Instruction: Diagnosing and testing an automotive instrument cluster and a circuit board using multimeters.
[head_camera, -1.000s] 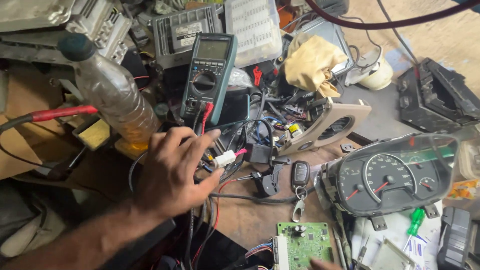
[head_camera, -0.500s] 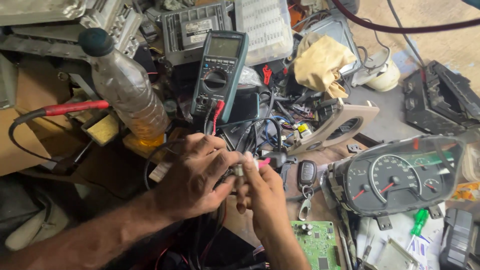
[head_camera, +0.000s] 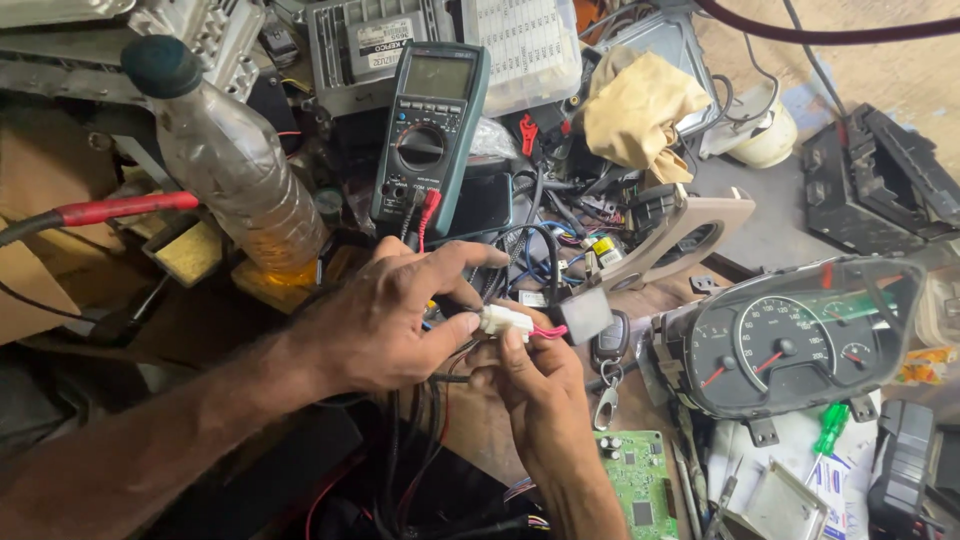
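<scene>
Holding: both hands meet in the middle of the frame around a small white plug (head_camera: 503, 320) with wires.
Left hand: the left hand (head_camera: 385, 320) comes from the lower left; its thumb and fingers are closed on the white plug from the left side.
Right hand: the right hand (head_camera: 545, 385) comes from the bottom center; its fingertips pinch the same plug from below, touching the left hand.
Wires: pink wires (head_camera: 548, 331) leave the plug to the right, and dark cables (head_camera: 420, 440) hang down under the hands.
Meter: a dark green meter (head_camera: 432, 135) lies in the upper center, just above the left hand, with a red lead (head_camera: 428, 210) plugged in its lower part.
Bottle: a plastic bottle (head_camera: 235, 170) with yellow liquid lies tilted at upper left.
Dashboard gauge: a car gauge cluster (head_camera: 790, 335) rests at the right, well apart from the hands.
Circuit board: a green circuit board (head_camera: 640, 485) lies at the bottom, beside the right wrist.
Cloth: a yellow cloth (head_camera: 640, 110) sits in the upper center-right.
Car key: a black car key (head_camera: 610, 345) lies just right of the hands.
</scene>
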